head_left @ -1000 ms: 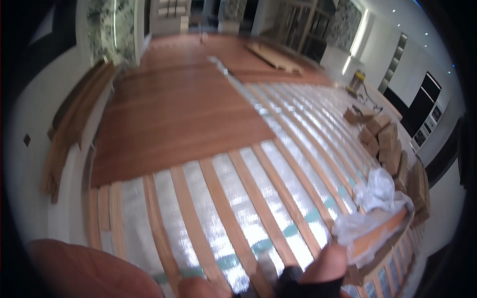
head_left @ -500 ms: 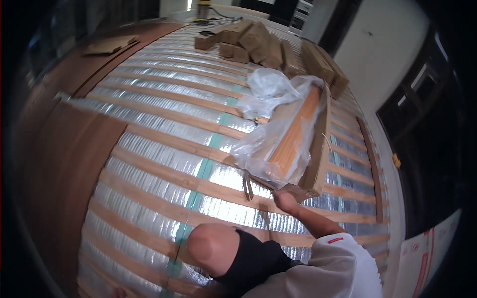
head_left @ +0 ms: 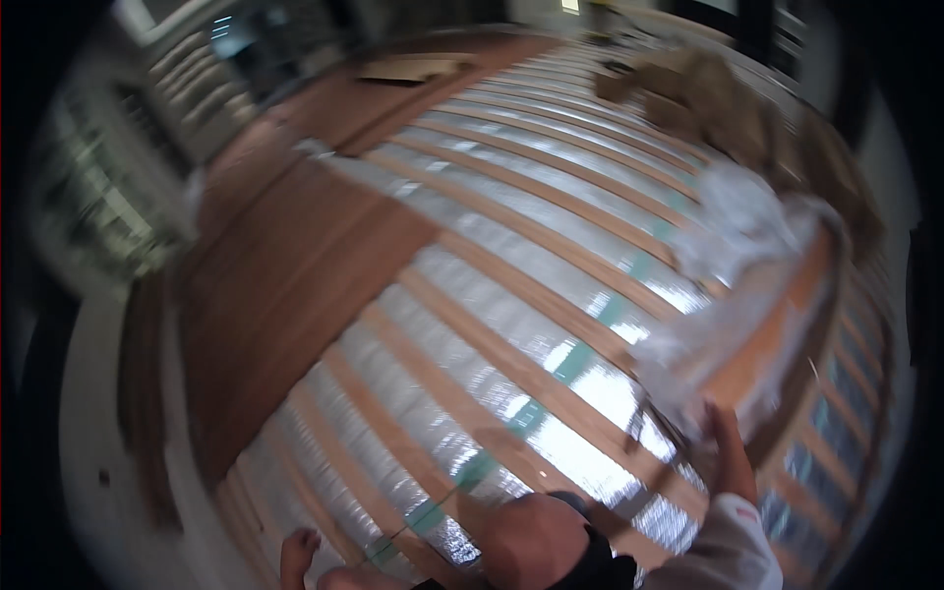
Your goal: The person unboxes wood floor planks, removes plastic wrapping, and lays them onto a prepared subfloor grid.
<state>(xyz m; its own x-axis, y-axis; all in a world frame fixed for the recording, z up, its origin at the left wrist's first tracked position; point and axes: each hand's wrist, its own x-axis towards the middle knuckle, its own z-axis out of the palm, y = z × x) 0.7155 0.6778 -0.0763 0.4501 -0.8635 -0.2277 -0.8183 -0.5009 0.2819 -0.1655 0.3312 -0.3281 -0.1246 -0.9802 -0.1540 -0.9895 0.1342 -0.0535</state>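
Note:
My right hand [head_left: 717, 421] reaches to the near end of a long, opened cardboard box [head_left: 821, 379]. It meets the end of the orange-brown wooden planks [head_left: 767, 339] and the clear plastic wrap [head_left: 678, 364] around them; blur hides whether its fingers grip anything. My left hand [head_left: 299, 551] is low at the left, beside my leg, fingers curled with nothing visible in them. A dark, thin, bent piece [head_left: 637, 423] lies by the box's near corner.
Wooden battens [head_left: 541, 369] cross silvery foil [head_left: 433, 344] with green tape [head_left: 570, 364]. Laid reddish-brown flooring [head_left: 295, 285] covers the left. Brown cartons [head_left: 708, 93] lie at the back right, near crumpled white plastic [head_left: 737, 221]. Flat cardboard [head_left: 418, 68] rests on the far flooring.
The view has swung left, so the box sits farther right. My right hand has moved from the box's near flap onto the plank end and wrap. My left hand has come into fuller view.

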